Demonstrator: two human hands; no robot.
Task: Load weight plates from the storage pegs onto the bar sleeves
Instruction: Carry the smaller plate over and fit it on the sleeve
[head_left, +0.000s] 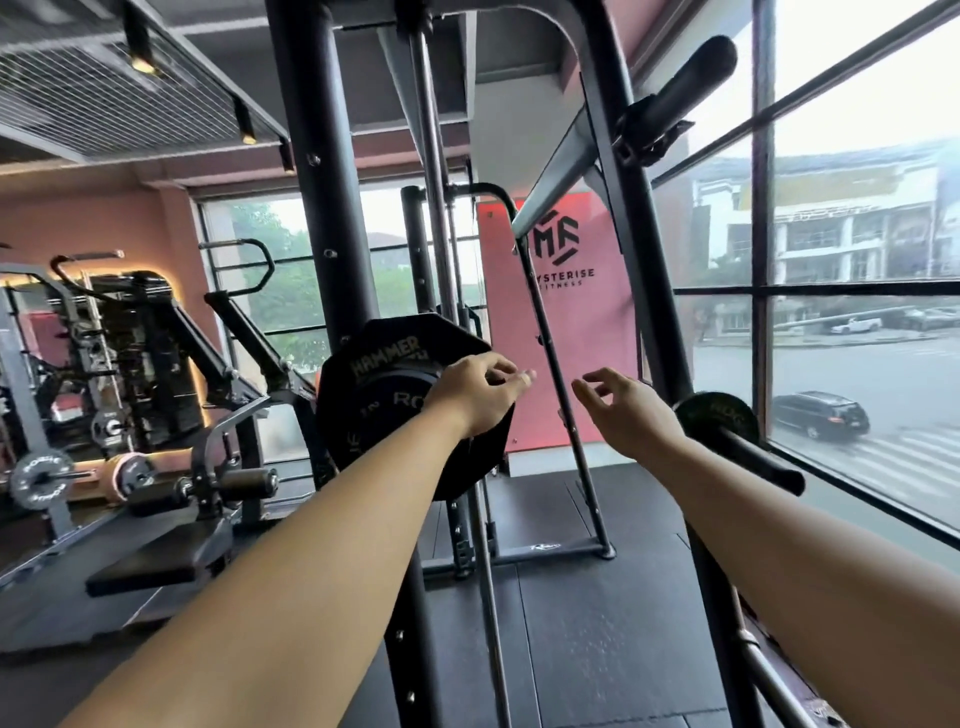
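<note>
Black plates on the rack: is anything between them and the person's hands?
Nothing visible stands in the way. The left hand overlaps the right edge of the black plates; whether it touches them is unclear. The right hand hovers open beside them, with only air between.

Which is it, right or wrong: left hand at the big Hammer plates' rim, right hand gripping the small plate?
Wrong on one point: the head view shows the right hand open, apart from the small plate. The left hand is at the rim of the Hammer plates.

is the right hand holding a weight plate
No, the right hand is open in the air, apart from the small black round plate.
</note>
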